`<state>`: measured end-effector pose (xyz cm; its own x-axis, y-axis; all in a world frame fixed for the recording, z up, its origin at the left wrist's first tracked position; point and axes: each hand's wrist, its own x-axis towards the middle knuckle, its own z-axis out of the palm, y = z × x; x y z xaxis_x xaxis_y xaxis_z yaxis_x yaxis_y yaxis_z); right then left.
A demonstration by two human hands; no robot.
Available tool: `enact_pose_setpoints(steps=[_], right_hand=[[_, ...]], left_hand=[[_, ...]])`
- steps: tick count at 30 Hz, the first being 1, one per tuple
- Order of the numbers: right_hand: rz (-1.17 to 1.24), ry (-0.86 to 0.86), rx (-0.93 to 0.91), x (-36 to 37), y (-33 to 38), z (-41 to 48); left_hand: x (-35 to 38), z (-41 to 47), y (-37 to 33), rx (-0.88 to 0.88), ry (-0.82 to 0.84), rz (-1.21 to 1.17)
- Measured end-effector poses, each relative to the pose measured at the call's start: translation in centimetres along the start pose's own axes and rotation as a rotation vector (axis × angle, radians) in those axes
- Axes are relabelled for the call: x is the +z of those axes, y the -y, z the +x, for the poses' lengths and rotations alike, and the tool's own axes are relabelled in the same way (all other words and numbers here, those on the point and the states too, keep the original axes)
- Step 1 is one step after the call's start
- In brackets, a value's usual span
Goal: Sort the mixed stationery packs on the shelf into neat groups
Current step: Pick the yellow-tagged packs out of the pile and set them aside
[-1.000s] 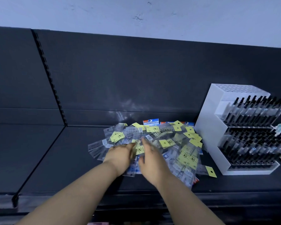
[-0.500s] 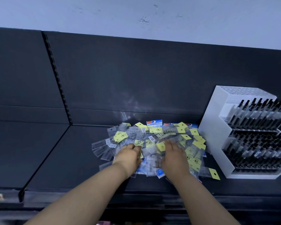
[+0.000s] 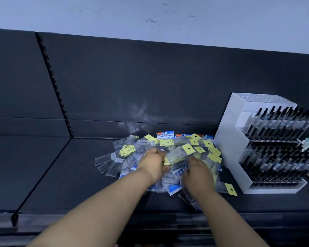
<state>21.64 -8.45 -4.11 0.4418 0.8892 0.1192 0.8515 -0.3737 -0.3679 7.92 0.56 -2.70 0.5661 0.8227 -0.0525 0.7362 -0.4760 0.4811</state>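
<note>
Left hand (image 3: 153,165): centre of frame, back up, fingers curled down into the pile of clear plastic stationery packs with yellow and blue header cards (image 3: 127,151), closed round several of them.

Right hand (image 3: 198,175): just right of the left, back up, fingertips buried in the same pile. Whether it pinches a pack cannot be told.

Clear pack with a square yellow punched header (image 3: 187,149): tilted up above the pile between the two hands. Which hand lifts it cannot be told.

Pile: loose, overlapping and unsorted, spread across the lower centre of the frame on the dark grey shelf board (image 3: 75,175), its far edge against the back panel, its right edge close beside the rack.

Single yellow-headed pack (image 3: 230,189): flat on the shelf at the pile's lower right, just beside the rack base.

White tiered plastic display rack (image 3: 227,139): right of frame, its tiers filled with slanted black-capped pens (image 3: 275,122).

Dark grey back panel (image 3: 150,86): behind the shelf, with a slotted upright strip (image 3: 52,82) at the left.

Pale wall (image 3: 150,15): across the top of the frame.
</note>
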Motion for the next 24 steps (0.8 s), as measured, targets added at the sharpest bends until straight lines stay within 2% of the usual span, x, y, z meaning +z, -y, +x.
enact_pose_setpoints(steps=[6, 9, 13, 16, 20, 24], right_hand=[[0.003, 0.046, -0.008, -1.5, -2.6, 0.1], [0.013, 0.064, -0.039, -1.8, -3.3, 0.7], [-0.071, 0.036, -0.197, -1.6, -2.0, 2.1], [-0.172, 0.154, -0.383, -1.6, 0.1, 3.5], [-0.399, 0.382, -0.499, -2.4, 2.0, 5.1], [-0.500, 0.333, -0.569, -2.4, 2.8, 5.9]], left_hand=[[0.5, 0.3, -0.9, 0.002, 0.026, -0.127], [-1.3, -0.3, 0.9, -0.078, 0.039, -0.034], [-2.5, -1.0, 2.4, -0.190, 0.214, -0.146], [-2.2, -0.8, 2.3, -0.200, 0.216, -0.085], [-1.7, -0.8, 2.0, -0.157, 0.223, -0.005], [-2.9, -1.5, 2.0, -0.049, 0.163, 0.305]])
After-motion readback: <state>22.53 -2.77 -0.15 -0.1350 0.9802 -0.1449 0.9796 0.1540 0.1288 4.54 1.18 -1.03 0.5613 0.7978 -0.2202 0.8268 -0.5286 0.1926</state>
